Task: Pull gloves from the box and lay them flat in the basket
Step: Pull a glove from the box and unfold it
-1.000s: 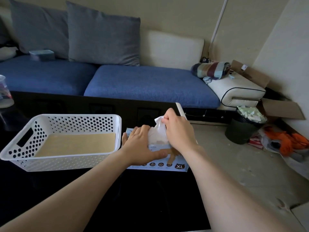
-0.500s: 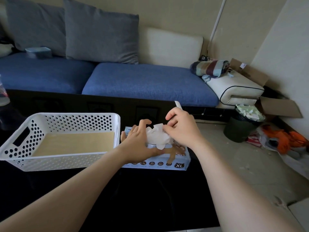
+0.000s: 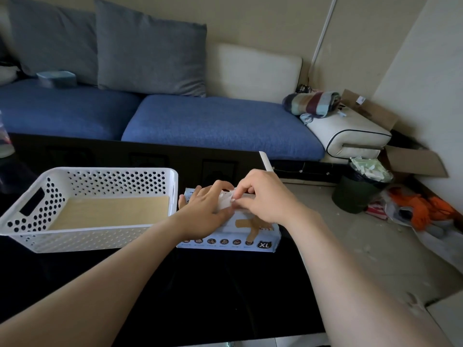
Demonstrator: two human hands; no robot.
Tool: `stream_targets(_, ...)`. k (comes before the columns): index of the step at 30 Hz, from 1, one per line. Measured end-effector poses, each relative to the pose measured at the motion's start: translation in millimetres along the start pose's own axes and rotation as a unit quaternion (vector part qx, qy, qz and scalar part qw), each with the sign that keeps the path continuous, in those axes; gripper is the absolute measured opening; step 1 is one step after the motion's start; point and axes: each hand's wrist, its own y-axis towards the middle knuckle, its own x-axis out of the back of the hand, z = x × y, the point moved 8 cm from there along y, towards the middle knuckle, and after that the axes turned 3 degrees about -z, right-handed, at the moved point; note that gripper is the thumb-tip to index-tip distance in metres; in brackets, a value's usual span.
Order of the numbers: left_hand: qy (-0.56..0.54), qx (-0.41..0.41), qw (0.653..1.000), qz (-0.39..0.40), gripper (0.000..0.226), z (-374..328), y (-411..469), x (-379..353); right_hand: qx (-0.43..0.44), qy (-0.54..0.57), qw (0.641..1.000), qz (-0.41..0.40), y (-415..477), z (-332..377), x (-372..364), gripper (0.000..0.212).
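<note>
— Whereabouts of the white glove (image 3: 226, 198)?

— Bunched over the top opening of the glove box (image 3: 240, 236), partly drawn out. Pinched between thumb and forefinger of the right hand (image 3: 265, 196), other fingers curled in behind.

— And the left hand (image 3: 205, 211)?

— Laid palm-down on the box top, fingers loosely spread, forefinger bent up against the glove. Resting there, not gripping.

— Position of the box?

— Flat on the glossy black counter (image 3: 200, 284), "XL" printed at the near right corner, a tan cross-shaped graphic on the lid. Just right of the white perforated basket (image 3: 87, 237), very close to its side wall; cannot tell whether actually touching.

— Inside the basket?

— A beige liner sheet (image 3: 110, 211) lying flat on the bottom. Handle slot cut in the left wall, round holes all around.

— Forearms?

— Both bare, reaching in from the lower edge and meeting over the box.

— Background, for the record?

— Beyond the counter, a sofa (image 3: 220, 123) with blue seat cushions and two grey pillows (image 3: 150, 46) propped against the backrest. At its right end, a white cushion (image 3: 348, 134) topped by a rolled striped blanket (image 3: 312, 102). On the floor to the right, a dark bin (image 3: 355, 194) stuffed with pale scraps, an open cardboard box (image 3: 413, 161) against the wall, an orange bundle (image 3: 426, 209) near the corner.
</note>
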Motion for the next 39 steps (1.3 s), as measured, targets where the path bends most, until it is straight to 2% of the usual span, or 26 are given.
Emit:
stream_targets(3, 0.031, 0.008, 0.999, 0.009, 0.053, -2.3, 1.4, -3.0, 0.012, 0.023, 0.998, -0.055, 1.4, -0.7, 4.8, 0.011)
stream_targets(7, 0.068, 0.009, 0.997, 0.025, 0.043, 4.5, 6.1, -11.0, 0.067, 0.03, 0.986, -0.151, 3.9, 9.2, 17.5, 0.01)
stream_targets(10, 0.097, 0.016, 0.994, 0.039, 0.045, 5.9, 6.9, -15.7, 0.087, 0.024, 0.97, -0.226, 2.3, 18.7, 25.7, 0.008)
stream_targets(14, 0.104, 0.026, 0.993, 0.047, 0.053, 4.2, 3.9, -16.8, 0.067, 0.022, 0.938, -0.34, -1.5, 13.5, 38.0, 0.008)
stream_targets(17, 0.088, 0.028, 0.995, 0.041, 0.056, 2.7, 2.8, -13.8, 0.04, 0.064, 0.925, -0.371, -4.3, 10.6, 44.1, 0.005)
stream_targets(21, 0.045, 0.008, 0.999, 0.006, 0.05, 2.8, 4.0, -2.5, 0.033, 0.103, 0.943, -0.316, -1.6, 13.4, 39.7, 0.006)
stream_targets(24, 0.055, -0.006, 0.998, 0.011, 0.031, 1.5, 1.2, -4.5, -0.011, 0.119, 0.976, -0.18, 1.5, 7.2, 25.9, 0.007)
stream_targets(26, 0.075, -0.005, 0.997, 0.012, 0.018, 1.5, 0.8, -9.0, -0.062, 0.18, 0.976, -0.102, -1.2, 0.4, 20.0, 0.002)
stream_targets(28, 0.072, -0.005, 0.997, 0.002, 0.025, 1.4, 1.5, -10.2, -0.062, 0.173, 0.981, -0.063, -4.9, -0.9, 21.4, 0.019)
stream_targets(30, 0.066, -0.001, 0.998, -0.01, 0.038, 1.3, 2.3, -7.5, -0.03, 0.086, 0.995, -0.026, -8.2, 2.2, 19.8, 0.04)
stream_targets(31, 0.066, 0.001, 0.998, -0.012, 0.039, 1.4, 2.4, -7.0, -0.022, 0.042, 0.999, -0.007, -9.3, 2.1, 15.9, 0.044)
stream_targets(32, 0.065, 0.001, 0.998, -0.012, 0.04, 1.6, 2.7, -7.2, -0.015, 0.011, 1.0, 0.001, -9.2, 1.5, 12.5, 0.039)
stream_targets(34, 0.06, 0.0, 0.998, -0.02, 0.04, 1.6, 2.0, -7.3, -0.009, -0.026, 1.0, -0.012, -6.9, -0.7, 10.1, 0.015)
stream_targets(39, 0.067, 0.02, 0.998, -0.007, 0.058, -1.3, 2.7, -6.9, 0.002, -0.076, 0.996, -0.036, -5.9, 4.5, 6.4, 0.018)
